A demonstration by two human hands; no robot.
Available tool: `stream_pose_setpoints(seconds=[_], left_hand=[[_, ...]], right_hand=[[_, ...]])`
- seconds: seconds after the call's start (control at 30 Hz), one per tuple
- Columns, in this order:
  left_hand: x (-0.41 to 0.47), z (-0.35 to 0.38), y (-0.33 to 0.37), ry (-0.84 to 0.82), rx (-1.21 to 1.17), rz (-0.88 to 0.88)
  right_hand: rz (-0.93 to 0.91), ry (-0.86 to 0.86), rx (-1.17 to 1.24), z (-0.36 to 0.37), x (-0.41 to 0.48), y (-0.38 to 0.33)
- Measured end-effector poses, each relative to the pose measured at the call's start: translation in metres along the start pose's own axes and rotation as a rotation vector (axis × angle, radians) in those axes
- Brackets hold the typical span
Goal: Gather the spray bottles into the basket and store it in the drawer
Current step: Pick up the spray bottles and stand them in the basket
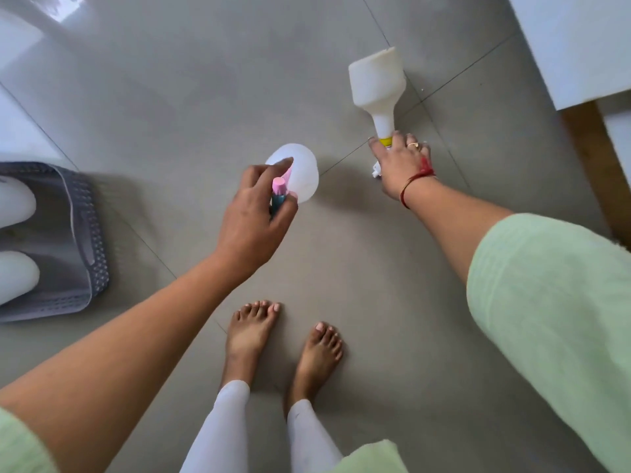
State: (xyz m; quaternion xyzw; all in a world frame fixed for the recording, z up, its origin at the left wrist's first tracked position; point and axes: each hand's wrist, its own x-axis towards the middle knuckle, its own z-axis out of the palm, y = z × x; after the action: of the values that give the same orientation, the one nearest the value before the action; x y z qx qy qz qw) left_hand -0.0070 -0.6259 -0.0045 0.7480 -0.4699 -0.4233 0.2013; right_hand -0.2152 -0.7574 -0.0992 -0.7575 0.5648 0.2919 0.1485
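Both bottles must travel left, to the grey basket [87,233] on the floor at the scene's left edge, two white bottles [15,203] already inside. The left hand [254,213] is nearer it, fingers curled round the pink-and-teal sprayer of a clear bottle [302,172], body pointing away from her. The right hand [399,162] clasps the yellow collar of a white bottle [377,83], whose long axis runs far and slightly left (whether it is lifted I cannot tell). Bare tiles lie between; only her feet [252,332] stand near.
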Motion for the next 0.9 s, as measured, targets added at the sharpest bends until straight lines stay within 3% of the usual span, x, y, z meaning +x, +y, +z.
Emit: stream_pose_setpoints(seconds=[0.2,0.33,0.53,0.73,0.9], left_hand=[[-0.004,0.014,-0.017,0.005,-0.026,0.056],[-0.009,0.018,-0.027,0.003,-0.036,0.047],[-0.028,0.014,-0.033,-0.003,-0.027,0.001],[-0.049,-0.012,-0.017,-0.01,0.056,-0.033],[-0.066,-0.051,-0.001,0.029,0.115,-0.072]], right_hand=[[0.131,-0.137,0.04,0.036,0.022,0.001],[0.156,0.014,0.095,0.046,0.021,-0.004],[0.121,0.106,0.021,0.044,-0.012,-0.021],[0.072,0.235,0.078,0.001,-0.055,-0.04],[0.031,0.191,0.168,-0.062,-0.085,-0.068]])
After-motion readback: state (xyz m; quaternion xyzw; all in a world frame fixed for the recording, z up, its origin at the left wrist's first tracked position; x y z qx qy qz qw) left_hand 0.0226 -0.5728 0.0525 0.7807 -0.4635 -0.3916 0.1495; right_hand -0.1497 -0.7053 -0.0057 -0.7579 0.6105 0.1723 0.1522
